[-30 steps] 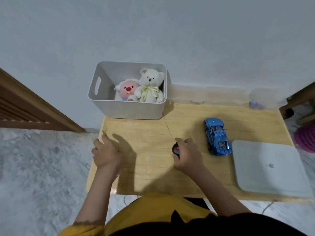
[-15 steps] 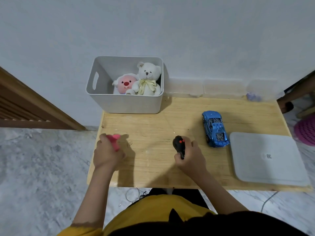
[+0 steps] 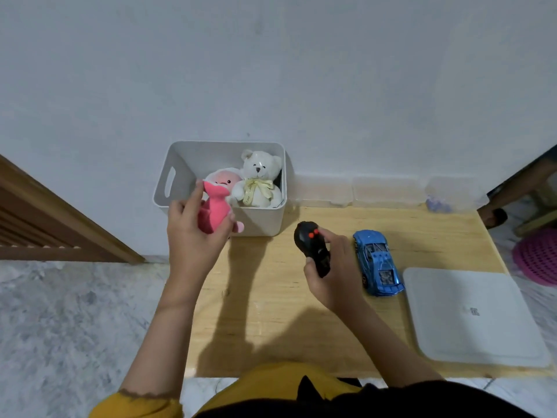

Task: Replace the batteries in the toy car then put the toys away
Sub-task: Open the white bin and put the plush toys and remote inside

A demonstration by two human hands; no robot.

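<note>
Head view shows our left hand [image 3: 193, 233] gripping the pink plush [image 3: 215, 211] just before the bin [image 3: 265, 220] at the tabletop's far-left corner, nearer than our right hand [image 3: 334, 276] clasping the remote [image 3: 313, 248].

Soft plush, hard plastic and pale wood.

The pink toy [image 3: 214, 210], the white bear [image 3: 258, 179] and the pink-faced doll [image 3: 223, 180] look like fuzzy cloth. The bin [image 3: 259, 219] and the flat lid [image 3: 470, 315] are smooth matt white plastic. The remote [image 3: 312, 247] is black plastic with a slight sheen, the blue car [image 3: 376, 262] glossy. The table [image 3: 271, 297] is light, grained wood.
</note>
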